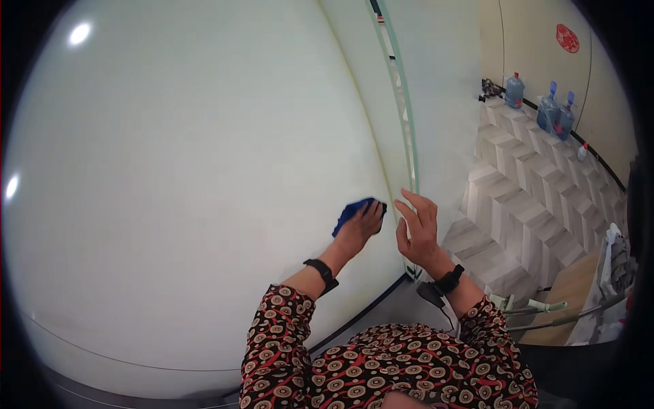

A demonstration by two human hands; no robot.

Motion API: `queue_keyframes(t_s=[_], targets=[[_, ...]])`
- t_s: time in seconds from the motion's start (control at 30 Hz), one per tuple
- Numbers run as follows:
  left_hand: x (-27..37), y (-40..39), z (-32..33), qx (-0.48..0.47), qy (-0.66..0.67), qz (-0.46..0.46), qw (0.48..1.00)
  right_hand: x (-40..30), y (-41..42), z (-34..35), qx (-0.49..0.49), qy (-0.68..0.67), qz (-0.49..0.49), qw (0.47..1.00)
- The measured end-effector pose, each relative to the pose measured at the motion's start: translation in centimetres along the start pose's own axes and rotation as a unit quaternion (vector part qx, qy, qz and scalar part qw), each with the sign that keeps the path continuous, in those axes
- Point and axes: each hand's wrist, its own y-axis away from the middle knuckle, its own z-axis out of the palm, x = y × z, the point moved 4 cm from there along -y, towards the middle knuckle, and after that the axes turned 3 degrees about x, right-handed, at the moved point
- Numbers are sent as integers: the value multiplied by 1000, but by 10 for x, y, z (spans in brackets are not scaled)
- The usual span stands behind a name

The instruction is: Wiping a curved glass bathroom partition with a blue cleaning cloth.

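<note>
My left hand (364,223) presses a dark blue cloth (349,213) against a smooth, pale, glossy panel (204,179). The cloth lies under the palm and fingers, close to the yellowish seam (375,138) at the panel's right side. To the right, my right hand (420,230) is raised with its fingers spread and slightly curled, holding nothing. Its fingertips are beside the lower part of the greenish glass edge (406,112); whether they touch it cannot be told. Both wrists wear black bands.
Water bottles (515,91) and a small spray bottle (582,152) stand along the wall on the herringbone floor (526,199). At lower right are a wooden surface (569,291), crumpled cloths (618,260) and a pale green-handled tool (546,307). A dark strip (365,310) borders the panel's bottom.
</note>
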Motion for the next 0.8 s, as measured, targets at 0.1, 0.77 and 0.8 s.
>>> queue_keyframes(t_s=[0.1, 0.77, 0.8], targets=[[5, 17, -14, -31, 28, 1, 999, 8, -2, 1, -21, -10, 3, 1000], [-210, 83, -170, 205, -150, -427, 868, -5, -64, 161, 44, -77, -119, 989], [-208, 67, -184, 209, -136, -448, 859, -5, -80, 145, 31, -80, -128, 988]])
